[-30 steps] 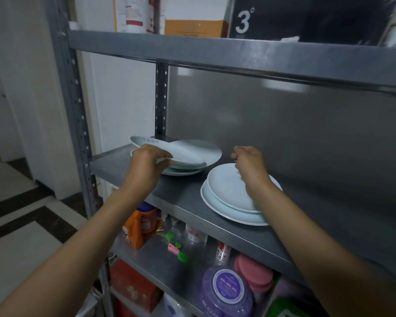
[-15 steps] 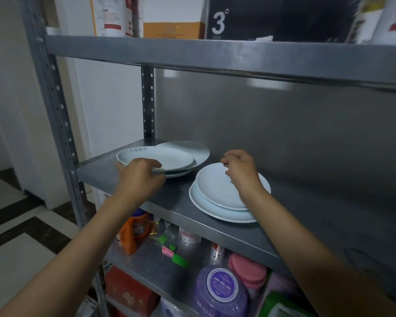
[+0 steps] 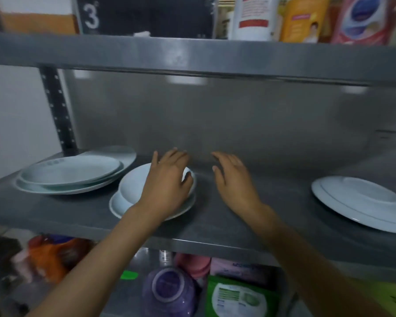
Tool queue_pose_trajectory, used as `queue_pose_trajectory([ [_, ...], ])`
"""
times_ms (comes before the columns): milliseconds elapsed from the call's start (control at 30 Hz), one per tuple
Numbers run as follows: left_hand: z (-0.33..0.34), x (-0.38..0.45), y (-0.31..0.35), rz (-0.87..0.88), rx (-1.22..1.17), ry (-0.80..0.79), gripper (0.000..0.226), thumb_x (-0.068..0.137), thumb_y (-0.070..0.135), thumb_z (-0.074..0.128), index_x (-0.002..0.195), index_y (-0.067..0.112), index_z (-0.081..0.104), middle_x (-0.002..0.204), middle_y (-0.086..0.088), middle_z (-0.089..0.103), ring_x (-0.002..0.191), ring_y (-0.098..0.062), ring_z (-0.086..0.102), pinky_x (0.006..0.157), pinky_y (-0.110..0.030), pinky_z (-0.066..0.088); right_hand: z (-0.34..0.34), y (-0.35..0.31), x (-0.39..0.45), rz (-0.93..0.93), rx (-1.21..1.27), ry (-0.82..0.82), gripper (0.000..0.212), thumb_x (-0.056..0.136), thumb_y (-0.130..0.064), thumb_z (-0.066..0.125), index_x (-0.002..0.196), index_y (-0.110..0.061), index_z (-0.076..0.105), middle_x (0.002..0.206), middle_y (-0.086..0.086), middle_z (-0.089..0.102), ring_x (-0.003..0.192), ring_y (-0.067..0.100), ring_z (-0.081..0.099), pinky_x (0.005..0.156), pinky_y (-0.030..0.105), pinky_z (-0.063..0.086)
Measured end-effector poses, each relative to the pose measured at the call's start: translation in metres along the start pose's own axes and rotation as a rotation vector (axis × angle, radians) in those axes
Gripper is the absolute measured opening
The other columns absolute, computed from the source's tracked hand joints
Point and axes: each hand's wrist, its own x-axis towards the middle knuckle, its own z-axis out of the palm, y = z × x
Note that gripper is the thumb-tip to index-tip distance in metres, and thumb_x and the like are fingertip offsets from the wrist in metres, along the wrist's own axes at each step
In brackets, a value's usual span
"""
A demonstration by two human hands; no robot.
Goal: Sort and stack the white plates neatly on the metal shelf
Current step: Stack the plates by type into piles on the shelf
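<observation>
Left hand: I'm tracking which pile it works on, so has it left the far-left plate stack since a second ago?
Yes. The left hand moved right, off the left plate stack by the shelf upright, onto the middle stack.

The grey metal shelf (image 3: 226, 227) carries three groups of white plates. At the left end lies a stack (image 3: 71, 177) of several plates. Just beside it, toward the middle, a smaller plate (image 3: 133, 186) rests on a wider plate (image 3: 120, 207). Well apart, at the right end, lies a single plate (image 3: 361, 200).
</observation>
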Motion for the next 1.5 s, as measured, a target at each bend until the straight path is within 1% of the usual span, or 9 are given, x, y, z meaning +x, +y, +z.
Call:
queue_pose_trajectory([
  [433,0.106,0.013,0.162,0.263,-0.420,-0.172,0.043,0.091,0.022,0.054,0.133,0.013,0.052,0.144,-0.002,0.047,0.140,-0.020,0.030,0.117,-0.046,0.013,-0.137,0.169,-0.105,0.375,-0.351,0.289,0.044,0.082,-0.021,0.055,0.119,0.000,0.060,0.117,0.020,0.063,0.109,0.040,0.057,0.101,0.049,0.042],
  [567,0.128,0.015,0.194,0.248,-0.495,-0.251,0.045,0.095,0.023,0.052,0.139,0.018,0.044,0.150,0.000,0.037,0.143,-0.016,0.021,0.119,-0.044,0.008,-0.167,0.203,-0.121,0.582,-0.574,0.013,0.068,0.081,-0.047,0.052,0.137,-0.010,0.046,0.141,0.018,0.046,0.132,0.040,0.038,0.109,0.055,0.026],
  [700,0.141,0.012,0.216,0.228,-0.575,-0.272,0.045,0.095,0.019,0.054,0.139,0.018,0.045,0.148,0.000,0.039,0.142,-0.019,0.025,0.118,-0.047,0.010,-0.183,0.227,-0.135,0.714,-0.388,-0.175,0.082,0.082,-0.044,0.065,0.148,-0.018,0.026,0.154,0.008,0.030,0.142,0.029,0.022,0.115,0.047,0.020],
  [900,0.147,0.009,0.231,0.244,-0.602,-0.278,0.039,0.090,0.023,0.051,0.128,0.013,0.055,0.137,-0.005,0.051,0.134,-0.025,0.039,0.109,-0.053,0.031,-0.190,0.215,-0.132,0.516,-0.705,-0.345,0.059,0.086,-0.044,0.060,0.136,-0.019,0.039,0.124,0.012,0.048,0.109,0.033,0.049,0.084,0.039,0.046],
  [1067,0.140,0.008,0.238,0.235,-0.636,-0.245,0.035,0.092,0.022,0.052,0.124,0.010,0.058,0.132,-0.005,0.056,0.129,-0.023,0.043,0.109,-0.045,0.032,-0.181,0.202,-0.140,0.269,-1.020,-0.342,0.050,0.065,-0.048,0.080,0.087,-0.006,0.063,0.070,0.011,0.059,0.049,0.028,0.056,0.044,0.026,0.030],
  [1167,0.137,0.008,0.240,0.229,-0.634,-0.253,0.041,0.087,0.029,0.044,0.120,0.011,0.060,0.126,-0.004,0.059,0.122,-0.022,0.049,0.103,-0.048,0.039,-0.180,0.191,-0.132,0.228,-1.085,-0.365,0.056,0.046,-0.052,0.087,0.072,-0.008,0.064,0.051,0.006,0.055,0.032,0.021,0.047,0.043,0.021,0.018],
  [1267,0.134,0.008,0.241,0.226,-0.639,-0.245,0.038,0.087,0.025,0.048,0.121,0.011,0.059,0.127,-0.004,0.059,0.122,-0.022,0.049,0.103,-0.048,0.038,-0.191,0.177,-0.120,0.267,-1.037,-0.529,0.057,0.075,-0.052,0.071,0.098,-0.002,0.060,0.085,0.014,0.063,0.066,0.029,0.063,0.053,0.029,0.032],
  [1367,0.128,0.009,0.241,0.236,-0.636,-0.215,0.033,0.092,0.019,0.054,0.123,0.012,0.058,0.131,-0.003,0.056,0.126,-0.020,0.045,0.107,-0.045,0.035,-0.196,0.188,-0.118,0.281,-0.964,-0.536,0.060,0.084,-0.056,0.056,0.116,-0.006,0.054,0.119,0.013,0.051,0.105,0.030,0.051,0.067,0.034,0.036],
  [1500,0.124,0.009,0.232,0.240,-0.612,-0.213,0.033,0.092,0.019,0.054,0.125,0.014,0.057,0.133,0.000,0.054,0.127,-0.017,0.043,0.108,-0.042,0.033,-0.199,0.184,-0.113,0.279,-0.924,-0.620,0.058,0.081,-0.054,0.061,0.115,-0.007,0.058,0.119,0.012,0.048,0.106,0.030,0.048,0.073,0.037,0.043],
])
